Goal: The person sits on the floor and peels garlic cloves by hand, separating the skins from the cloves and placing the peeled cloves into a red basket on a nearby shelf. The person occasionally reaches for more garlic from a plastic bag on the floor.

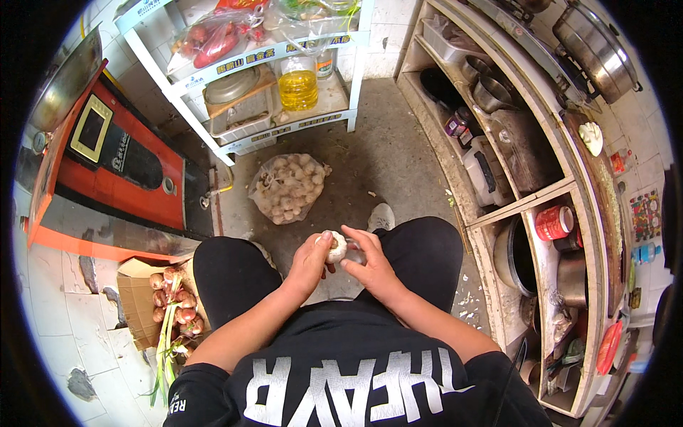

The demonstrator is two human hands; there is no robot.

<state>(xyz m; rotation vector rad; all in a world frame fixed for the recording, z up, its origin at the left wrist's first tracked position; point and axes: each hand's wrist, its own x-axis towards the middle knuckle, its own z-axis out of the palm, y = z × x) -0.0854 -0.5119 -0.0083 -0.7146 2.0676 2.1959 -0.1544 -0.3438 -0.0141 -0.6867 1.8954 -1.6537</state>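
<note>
My left hand (307, 264) holds a white garlic bulb (338, 247) between thumb and fingers, above the gap between my knees. Just to its right is my right hand (376, 267), thumb and fingers spread around the bulb's near side. Whether those fingertips touch the bulb I cannot tell. Something pale and translucent shows behind the right fingers, partly hidden. On the floor beyond my feet lies a clear plastic bag (291, 187) full of garlic bulbs.
Ahead stands a pale blue shelf rack (235, 61) with bagged vegetables and a jug of yellow oil (298, 91). Onions (184, 304) and green stalks lie in a cardboard box (136, 304) at left, below an orange-and-black appliance (122, 155). Wooden shelving (523, 211) with pots runs along the right.
</note>
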